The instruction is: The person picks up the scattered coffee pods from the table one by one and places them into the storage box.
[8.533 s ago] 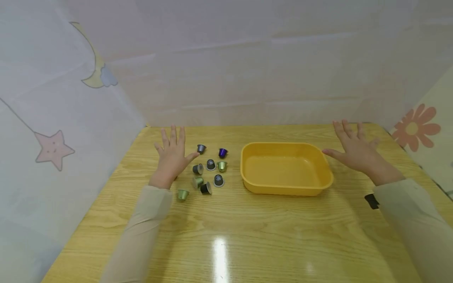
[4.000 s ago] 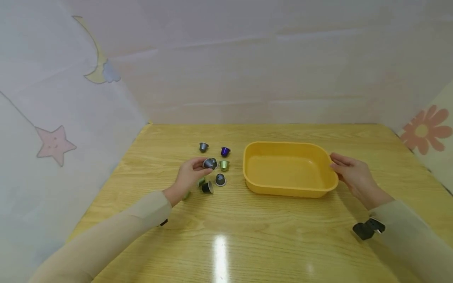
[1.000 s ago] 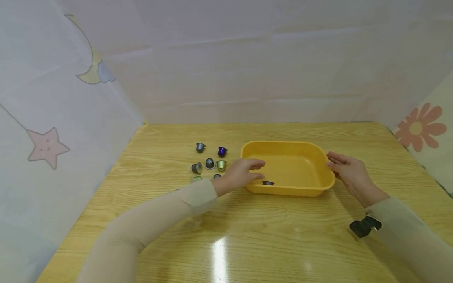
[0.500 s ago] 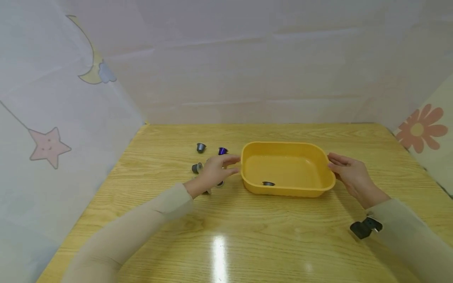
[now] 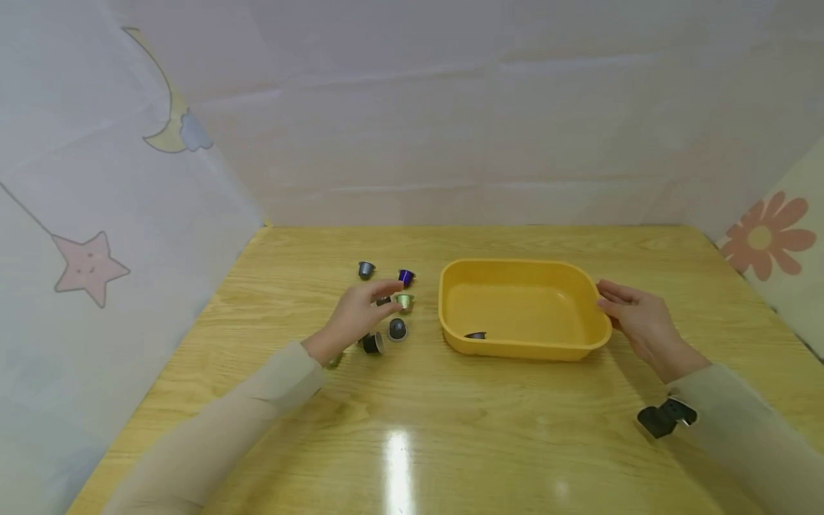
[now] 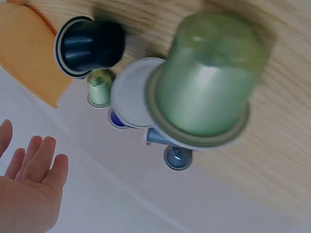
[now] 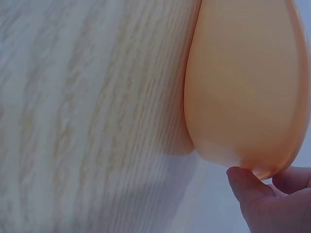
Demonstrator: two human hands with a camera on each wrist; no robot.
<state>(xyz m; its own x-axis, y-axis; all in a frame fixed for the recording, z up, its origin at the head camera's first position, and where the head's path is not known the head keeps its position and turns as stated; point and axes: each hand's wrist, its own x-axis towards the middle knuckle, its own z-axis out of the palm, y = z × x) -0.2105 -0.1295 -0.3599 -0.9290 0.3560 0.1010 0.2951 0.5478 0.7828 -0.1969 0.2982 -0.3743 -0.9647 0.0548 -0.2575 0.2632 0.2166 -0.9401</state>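
My left hand [image 5: 352, 315] hovers over a loose group of coffee capsules, thumb and fingers apart with nothing between them; its fingertips overlap a green capsule [image 5: 405, 302] in the head view. Close by lie a purple capsule [image 5: 406, 276], a grey one [image 5: 398, 329], a black one [image 5: 372, 344] and, farther back, a blue-grey one [image 5: 366, 270]. A large green capsule [image 6: 206, 82] fills much of the left wrist view. My right hand [image 5: 644, 329] pinches the right rim of a yellow tub [image 5: 515, 351]. Inside the tub, one dark capsule [image 5: 476, 335] lies by the near wall.
A wooden table [image 5: 489, 429] carries everything. White fabric [image 5: 412, 143] with printed shapes rises behind it and on both sides. A black wrist device [image 5: 666, 417] sits at the right sleeve. Another green capsule [image 5: 334, 361] shows partly below my left wrist.
A dark capsule my left hand held earlier now lies in the tub. That hand has moved left from the tub back over the capsules. My right hand came to the tub's rim and stays there.
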